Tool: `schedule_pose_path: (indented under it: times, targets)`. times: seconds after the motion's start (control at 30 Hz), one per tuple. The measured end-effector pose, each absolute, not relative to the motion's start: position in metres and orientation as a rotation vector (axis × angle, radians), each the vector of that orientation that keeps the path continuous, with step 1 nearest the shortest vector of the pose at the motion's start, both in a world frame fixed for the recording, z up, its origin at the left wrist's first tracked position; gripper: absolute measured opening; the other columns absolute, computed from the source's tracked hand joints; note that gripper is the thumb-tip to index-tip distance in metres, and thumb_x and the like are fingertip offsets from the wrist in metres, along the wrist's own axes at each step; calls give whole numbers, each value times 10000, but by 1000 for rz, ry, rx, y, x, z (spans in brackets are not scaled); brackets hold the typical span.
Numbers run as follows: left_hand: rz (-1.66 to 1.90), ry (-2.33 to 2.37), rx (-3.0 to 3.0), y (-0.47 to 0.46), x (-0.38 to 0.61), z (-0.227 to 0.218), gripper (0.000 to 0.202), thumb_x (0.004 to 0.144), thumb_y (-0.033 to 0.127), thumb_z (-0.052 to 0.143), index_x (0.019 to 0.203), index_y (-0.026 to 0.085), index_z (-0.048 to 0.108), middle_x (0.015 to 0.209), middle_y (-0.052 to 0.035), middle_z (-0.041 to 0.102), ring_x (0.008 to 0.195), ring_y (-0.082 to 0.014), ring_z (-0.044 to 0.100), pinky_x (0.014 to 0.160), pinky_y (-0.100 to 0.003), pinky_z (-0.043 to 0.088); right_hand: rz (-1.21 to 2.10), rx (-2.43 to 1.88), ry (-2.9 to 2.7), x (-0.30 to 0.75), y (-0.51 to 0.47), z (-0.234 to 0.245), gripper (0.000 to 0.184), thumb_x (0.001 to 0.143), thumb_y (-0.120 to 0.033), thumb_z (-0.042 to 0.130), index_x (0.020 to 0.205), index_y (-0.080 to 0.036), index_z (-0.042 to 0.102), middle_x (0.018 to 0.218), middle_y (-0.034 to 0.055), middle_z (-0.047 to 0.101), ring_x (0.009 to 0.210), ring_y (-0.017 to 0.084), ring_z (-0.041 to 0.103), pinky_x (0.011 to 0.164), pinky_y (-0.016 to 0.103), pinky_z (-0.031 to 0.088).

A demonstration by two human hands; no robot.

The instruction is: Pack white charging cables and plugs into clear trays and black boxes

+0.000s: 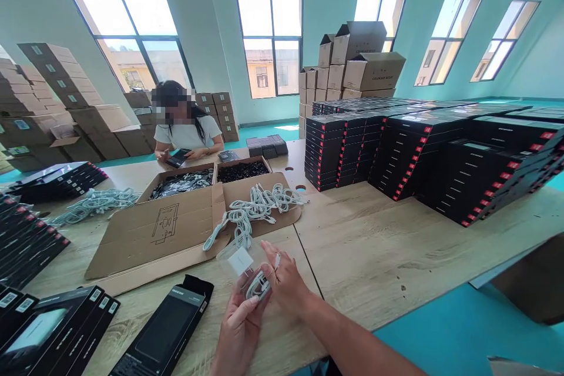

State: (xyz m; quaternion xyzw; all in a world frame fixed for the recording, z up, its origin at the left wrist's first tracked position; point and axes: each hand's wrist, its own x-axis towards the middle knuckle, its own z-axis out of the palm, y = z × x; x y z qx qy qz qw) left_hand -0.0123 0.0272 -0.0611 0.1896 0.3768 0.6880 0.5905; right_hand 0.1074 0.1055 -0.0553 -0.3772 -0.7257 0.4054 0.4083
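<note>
My left hand [240,329] grips a clear plastic tray [224,251] from below, tilted above the table. A white charger plug [240,260] sits at the tray's far end. In the near end lies a coiled white cable [258,285]. My right hand [286,276] is at the tray's right side, its fingers closed around part of the cable, with a white connector [277,261] poking out between them. Beyond the tray, a loose pile of white cables [259,205] rests on a cardboard flap. To the left lies a black box [170,323] with its end flap raised.
Open cartons [183,183] of small dark parts stand ahead, their cardboard flap [145,241] spread toward me. Stacks of black boxes [374,153] rise at the right, and more black boxes [57,329] at the left. A co-worker [189,123] sits across the table, holding a black item.
</note>
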Motion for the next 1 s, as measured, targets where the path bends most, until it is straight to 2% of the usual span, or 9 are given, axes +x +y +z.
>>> schedule_pose_path:
  times: [0.07, 0.13, 0.23, 0.33, 0.43, 0.67, 0.77, 0.87, 1.0]
  targets:
    - [1624, 923, 438, 27, -12, -59, 465, 710, 237, 849, 1165, 252, 750, 1299, -82, 736, 1249, -286, 644, 955, -347, 593, 967, -947, -1917, 111, 104, -49, 721, 897, -377, 645, 1568, -224, 431, 1626, 143, 417, 1502, 386, 358, 1232, 587, 193]
    - [1637, 954, 443, 27, -11, -57, 420, 723, 277, 866, 1126, 229, 760, 1264, -86, 753, 1216, -272, 665, 914, -313, 606, 1124, -893, -1970, 116, 106, -45, 818, 826, -275, 658, 1593, -227, 380, 1654, 130, 366, 1528, 382, 306, 1242, 567, 169]
    - [1642, 962, 468, 25, -8, -54, 407, 726, 299, 872, 1107, 205, 765, 1260, -102, 757, 1212, -288, 674, 920, -325, 609, 1618, -713, -1808, 127, 112, -43, 710, 872, -273, 527, 1573, -246, 419, 1610, 102, 454, 1476, 303, 420, 1178, 480, 335]
    - [1634, 957, 513, 23, -5, -50, 406, 728, 321, 869, 1096, 182, 768, 1248, -133, 761, 1201, -317, 685, 944, -358, 602, 1850, -660, -1535, 138, 120, -46, 584, 922, -458, 542, 1455, -221, 577, 1365, 114, 680, 1180, 256, 658, 906, 379, 532]
    - [1617, 949, 525, 22, -2, -44, 412, 702, 324, 887, 1064, 165, 772, 1198, -154, 778, 1169, -330, 703, 967, -385, 590, 1847, -703, -1505, 142, 120, -49, 620, 830, -512, 710, 1367, -209, 646, 1149, 79, 749, 882, 191, 691, 722, 308, 543]
    - [1715, 1053, 408, 27, 4, -42, 368, 565, 299, 944, 879, 186, 788, 1017, -104, 827, 1071, -297, 747, 890, -337, 606, 1344, -835, -1685, 125, 102, -45, 447, 887, -312, 643, 1325, -245, 691, 1040, 62, 782, 829, 201, 684, 776, 329, 535]
    - [1763, 1088, 384, 28, 7, -43, 362, 554, 299, 942, 869, 197, 797, 976, -76, 832, 1000, -267, 765, 842, -318, 614, 1515, -806, -1612, 124, 107, -43, 400, 852, -387, 691, 1219, -238, 745, 887, 38, 761, 754, 184, 653, 696, 290, 521]
    - [1768, 1103, 393, 28, 9, -45, 398, 535, 296, 944, 890, 181, 805, 952, -85, 832, 936, -267, 774, 810, -324, 617, 1780, -747, -1573, 131, 116, -41, 416, 735, -485, 780, 1017, -179, 790, 778, 19, 717, 681, 162, 626, 653, 275, 515]
    - [1743, 1092, 416, 28, 12, -45, 405, 523, 296, 945, 879, 163, 803, 917, -102, 831, 897, -281, 778, 828, -353, 617, 1710, -775, -1595, 132, 115, -43, 331, 744, -479, 757, 826, -161, 799, 714, 24, 701, 633, 155, 600, 649, 284, 501]
